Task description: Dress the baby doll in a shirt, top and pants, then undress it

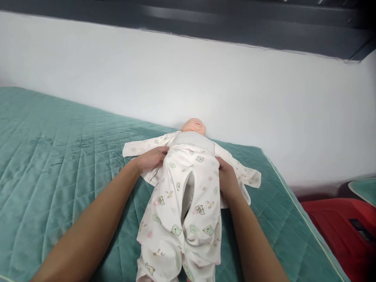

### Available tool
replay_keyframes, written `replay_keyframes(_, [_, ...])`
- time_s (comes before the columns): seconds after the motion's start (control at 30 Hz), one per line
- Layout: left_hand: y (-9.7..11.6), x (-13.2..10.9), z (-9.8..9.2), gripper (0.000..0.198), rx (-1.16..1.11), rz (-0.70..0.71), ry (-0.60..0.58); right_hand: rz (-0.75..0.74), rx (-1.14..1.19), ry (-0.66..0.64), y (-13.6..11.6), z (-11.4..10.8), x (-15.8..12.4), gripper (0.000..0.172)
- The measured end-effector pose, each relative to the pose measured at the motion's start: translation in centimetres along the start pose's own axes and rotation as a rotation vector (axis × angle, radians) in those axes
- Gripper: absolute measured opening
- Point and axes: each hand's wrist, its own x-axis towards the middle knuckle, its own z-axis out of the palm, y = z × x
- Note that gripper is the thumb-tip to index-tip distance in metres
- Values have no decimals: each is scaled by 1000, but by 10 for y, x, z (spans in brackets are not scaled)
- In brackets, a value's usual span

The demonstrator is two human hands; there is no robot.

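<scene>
A baby doll [194, 126] lies on its back, its head toward the wall. White printed baby pants [202, 184] with an open crotch cover its legs and reach up to the waist. Under its arms and back spreads a white printed baby shirt [243, 172], open at the front, with a grey-white torso [192, 138] showing. At the waistband's left side my left hand [154, 158] is closed on the pants, fingertips partly hidden by cloth. My right hand [227, 176] grips the opposite side of the waistband, its fingers mostly behind the fabric.
A green quilted bed cover [73, 156] lies beneath the doll, its edge running down on the right. Behind stands a white wall [117, 78] with a dark ledge [205, 19] above. Beyond the bed's right edge is a red case-like object [335, 223].
</scene>
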Motion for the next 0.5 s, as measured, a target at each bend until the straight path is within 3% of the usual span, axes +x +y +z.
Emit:
replay_keyframes(0.17, [11, -7, 4, 25, 243, 107, 18, 9, -57, 13, -2, 1, -1, 32])
replay_keyframes(0.37, [10, -7, -1, 36, 268, 124, -60, 101, -121, 45, -10, 1, -1, 30])
replay_keyframes(0.5, [10, -8, -1, 43, 311, 137, -37, 131, -131, 28, -9, -2, 3, 33])
